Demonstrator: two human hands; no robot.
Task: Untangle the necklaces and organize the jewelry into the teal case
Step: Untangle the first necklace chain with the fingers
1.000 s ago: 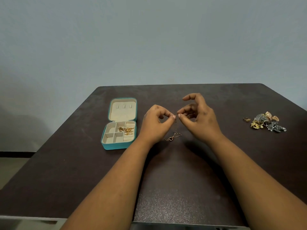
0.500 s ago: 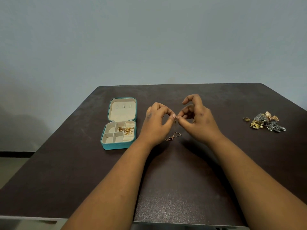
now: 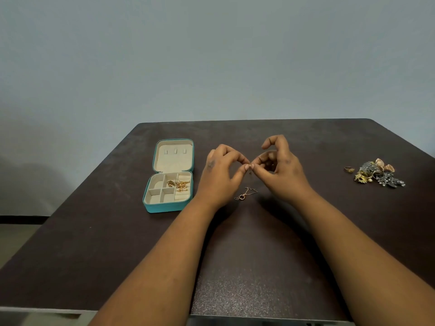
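My left hand [image 3: 220, 177] and my right hand [image 3: 280, 171] meet fingertip to fingertip above the middle of the table, both pinching the top of a thin gold necklace. Its chain is too fine to follow, and its pendant end [image 3: 244, 194] lies on the table below the hands. The teal case [image 3: 168, 207] lies open to the left, lid flat back. A gold chain [image 3: 179, 185] sits in its compartments.
A pile of mixed gold and silver jewelry [image 3: 377, 174] lies at the right of the dark table [image 3: 94, 231], with a single gold ring [image 3: 349, 169] just left of it. A pale wall stands behind the table.
My right hand has shifted slightly toward my left, so the fingertips now pinch closer together. The pendant end stays on the table.
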